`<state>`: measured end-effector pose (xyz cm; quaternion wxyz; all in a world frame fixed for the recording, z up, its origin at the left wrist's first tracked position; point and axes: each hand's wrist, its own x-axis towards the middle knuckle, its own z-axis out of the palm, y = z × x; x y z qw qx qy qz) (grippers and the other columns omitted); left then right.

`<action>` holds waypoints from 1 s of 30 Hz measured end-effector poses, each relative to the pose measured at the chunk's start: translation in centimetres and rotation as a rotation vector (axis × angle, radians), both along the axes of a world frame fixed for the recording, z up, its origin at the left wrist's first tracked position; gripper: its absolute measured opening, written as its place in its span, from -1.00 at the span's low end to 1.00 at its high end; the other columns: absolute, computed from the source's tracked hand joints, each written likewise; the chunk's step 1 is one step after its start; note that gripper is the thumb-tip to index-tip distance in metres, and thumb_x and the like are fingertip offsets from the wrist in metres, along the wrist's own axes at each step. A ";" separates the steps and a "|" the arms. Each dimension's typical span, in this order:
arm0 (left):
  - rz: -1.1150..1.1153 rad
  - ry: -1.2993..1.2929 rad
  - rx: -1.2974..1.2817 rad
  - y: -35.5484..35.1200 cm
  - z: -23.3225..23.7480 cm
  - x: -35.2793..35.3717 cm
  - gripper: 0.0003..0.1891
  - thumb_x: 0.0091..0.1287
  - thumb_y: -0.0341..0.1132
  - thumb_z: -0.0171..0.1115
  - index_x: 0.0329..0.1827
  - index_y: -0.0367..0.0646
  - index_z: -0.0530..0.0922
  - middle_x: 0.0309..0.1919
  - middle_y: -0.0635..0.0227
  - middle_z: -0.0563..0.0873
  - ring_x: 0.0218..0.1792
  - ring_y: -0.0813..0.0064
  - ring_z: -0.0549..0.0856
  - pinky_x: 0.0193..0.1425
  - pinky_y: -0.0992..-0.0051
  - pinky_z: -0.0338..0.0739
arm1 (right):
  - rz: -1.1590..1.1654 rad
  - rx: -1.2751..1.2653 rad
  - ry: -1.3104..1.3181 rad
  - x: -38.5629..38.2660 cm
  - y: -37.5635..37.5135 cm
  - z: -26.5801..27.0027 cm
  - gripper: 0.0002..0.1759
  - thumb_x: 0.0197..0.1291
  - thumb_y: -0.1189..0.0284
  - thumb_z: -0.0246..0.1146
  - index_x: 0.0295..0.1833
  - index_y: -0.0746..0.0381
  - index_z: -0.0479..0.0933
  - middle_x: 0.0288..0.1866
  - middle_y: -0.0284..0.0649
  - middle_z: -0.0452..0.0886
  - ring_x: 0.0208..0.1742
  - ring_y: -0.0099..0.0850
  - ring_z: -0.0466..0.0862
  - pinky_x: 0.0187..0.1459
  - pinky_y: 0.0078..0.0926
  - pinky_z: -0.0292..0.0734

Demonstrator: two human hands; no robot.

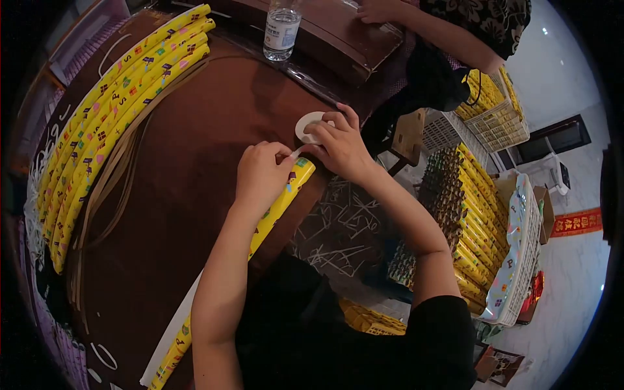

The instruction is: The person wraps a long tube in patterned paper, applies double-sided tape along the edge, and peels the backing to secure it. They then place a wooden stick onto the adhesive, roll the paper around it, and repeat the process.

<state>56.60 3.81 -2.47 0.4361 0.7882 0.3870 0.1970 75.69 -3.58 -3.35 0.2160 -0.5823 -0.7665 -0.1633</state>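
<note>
My right hand (342, 148) grips a roll of white tape (301, 128), its fingers over the ring. A short strip of tape (297, 153) runs from the roll to my left hand (262, 170), whose thumb and fingers pinch its end. Right beneath both hands lies a yellow tube of printed wrapping paper (276, 218), slanting over the table toward my body. My left forearm covers its middle, and a white edge of the sheet shows along its lower part.
Several yellow printed rolls (110, 123) lie at the left, beside brown strips (117, 175). A water bottle (282, 32) stands at the back. Another person's arm (448, 36) is at upper right. Crates of yellow rolls (478, 234) stand right; white scraps (338, 227) litter the floor.
</note>
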 end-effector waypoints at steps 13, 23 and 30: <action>0.029 0.045 0.090 -0.2 -0.7 0.4 -0.89 0.18 -0.38 0.37 -0.27 -0.20 0.73 -0.34 0.27 0.71 -0.17 0.28 0.63 0.01 0.30 0.52 | 0.092 -0.024 0.030 1.1 0.9 -0.8 -0.64 0.09 0.29 0.42 0.03 0.05 0.62 -0.04 -0.38 0.61 0.16 -0.29 0.48 0.38 -0.08 0.18; 0.046 -0.002 0.189 -0.3 -1.2 0.6 -0.93 0.15 -0.37 0.37 -0.37 -0.17 0.69 -0.33 0.31 0.68 -0.16 0.20 0.62 0.02 0.26 0.54 | 0.350 -0.203 0.107 0.9 2.3 1.9 -0.84 0.10 0.43 0.37 -0.16 0.10 0.68 0.02 -0.29 0.56 0.20 -0.26 0.50 0.24 -0.19 0.33; 0.058 0.040 0.189 -0.3 -1.2 0.8 -0.91 0.15 -0.36 0.37 -0.38 -0.19 0.68 -0.32 0.30 0.70 -0.16 0.20 0.63 0.01 0.24 0.54 | 0.434 -0.259 0.181 1.1 2.5 0.3 -0.77 -0.04 0.54 0.39 -0.20 0.21 0.59 0.05 -0.24 0.55 0.18 -0.16 0.52 0.14 -0.17 0.43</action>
